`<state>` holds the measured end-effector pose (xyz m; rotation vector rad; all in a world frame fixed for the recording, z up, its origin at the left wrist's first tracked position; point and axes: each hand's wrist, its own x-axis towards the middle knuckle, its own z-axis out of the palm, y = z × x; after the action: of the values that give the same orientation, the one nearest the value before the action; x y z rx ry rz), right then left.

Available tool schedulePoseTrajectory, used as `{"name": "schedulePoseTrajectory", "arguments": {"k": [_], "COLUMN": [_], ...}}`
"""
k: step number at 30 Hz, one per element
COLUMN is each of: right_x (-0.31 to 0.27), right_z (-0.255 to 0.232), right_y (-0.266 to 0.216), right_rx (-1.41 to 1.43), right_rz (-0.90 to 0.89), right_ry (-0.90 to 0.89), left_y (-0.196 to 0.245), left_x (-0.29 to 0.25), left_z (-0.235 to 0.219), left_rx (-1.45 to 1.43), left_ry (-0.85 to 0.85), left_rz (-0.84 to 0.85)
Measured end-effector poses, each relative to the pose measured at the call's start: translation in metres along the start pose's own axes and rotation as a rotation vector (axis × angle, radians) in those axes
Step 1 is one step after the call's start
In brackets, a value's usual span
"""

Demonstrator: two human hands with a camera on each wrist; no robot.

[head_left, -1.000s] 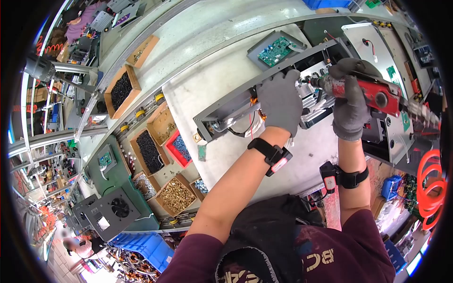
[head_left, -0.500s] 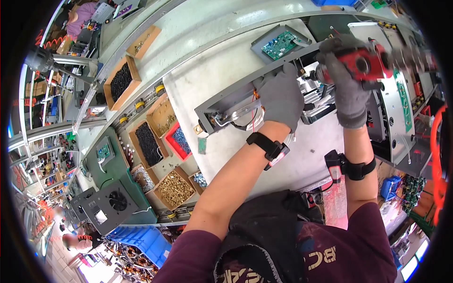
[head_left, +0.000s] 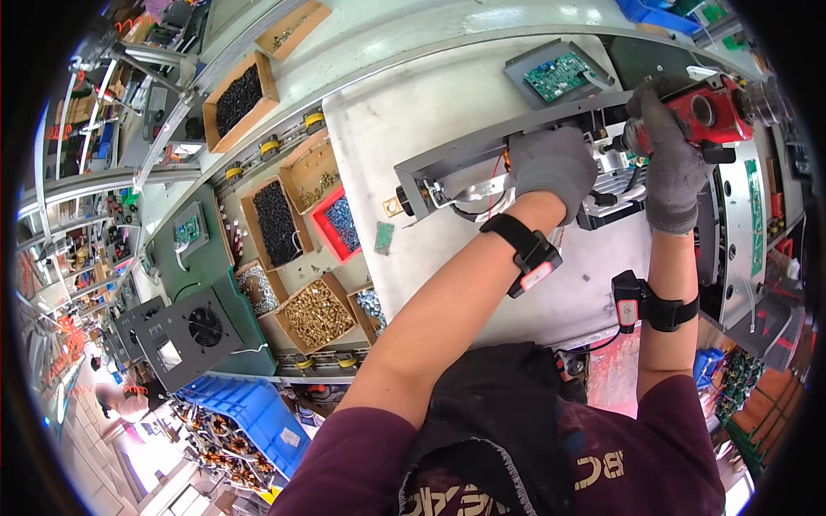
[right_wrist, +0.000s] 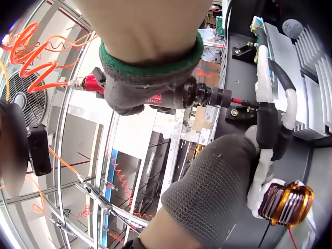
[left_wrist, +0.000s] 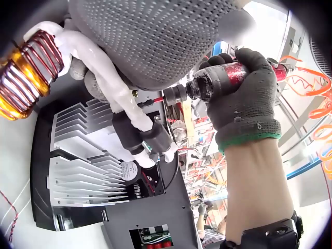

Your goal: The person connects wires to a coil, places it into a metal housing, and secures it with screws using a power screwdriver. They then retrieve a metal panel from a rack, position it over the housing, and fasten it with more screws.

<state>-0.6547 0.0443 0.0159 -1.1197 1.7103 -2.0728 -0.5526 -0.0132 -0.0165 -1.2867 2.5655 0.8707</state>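
Bent around a red air screwdriver (head_left: 710, 116) is my gloved right hand (head_left: 675, 176). The tool's bit points into a grey metal chassis (head_left: 469, 155), reaching a screw at a black bracket (right_wrist: 241, 113) on its wall in the right wrist view. My gloved left hand (head_left: 555, 163) is inside the chassis, its fingers around white-sleeved cables (left_wrist: 104, 78), partly hidden behind them. A copper-wound coil (left_wrist: 31, 72) hangs from these cables. Finned heat sinks (left_wrist: 83, 179) line the chassis beside the black cable sleeves (left_wrist: 127, 132).
A green circuit board on a grey plate (head_left: 520, 73) lies behind the chassis. At left stand cardboard boxes of brass screws (head_left: 318, 314) and black screws (head_left: 280, 224), plus a red tray (head_left: 323, 228). Orange coiled air hose (right_wrist: 31, 57) runs from the screwdriver.
The head view has shifted, so the bench appears farther right. The screwdriver's back end has swung upward in view, while its bit stays at the chassis. The left hand remains at the cables.
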Motion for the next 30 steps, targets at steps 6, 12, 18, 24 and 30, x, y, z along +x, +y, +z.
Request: {"name": "schedulePoseTrajectory", "arguments": {"k": [6,12,18,24,30], "right_x": [-0.002,0.000,0.011,0.011,0.016], "right_z": [-0.006,-0.058,-0.072,-0.064,-0.090], "right_y": [-0.001,0.036,0.041,0.033,0.037], "right_rx": [-0.168,-0.785,-0.585,-0.166,-0.438], "right_rz": [-0.072,-0.566,-0.304,0.096,0.075], "right_ry": [-0.040,-0.344,-0.362,-0.239,-0.303], "left_y": [-0.008,-0.108,-0.317,-0.382,-0.388], "left_x": [-0.018,-0.139,-0.196,-0.205,-0.174], "left_z": [0.016,-0.009,0.032,0.074,0.048], "left_rx": [0.024,-0.264,-0.142,-0.155,-0.170], "left_ry": [0.167,0.380,0.648,0.497,0.497], "left_rz": [0.125,0.370,-0.466,-0.897,-0.971]}}
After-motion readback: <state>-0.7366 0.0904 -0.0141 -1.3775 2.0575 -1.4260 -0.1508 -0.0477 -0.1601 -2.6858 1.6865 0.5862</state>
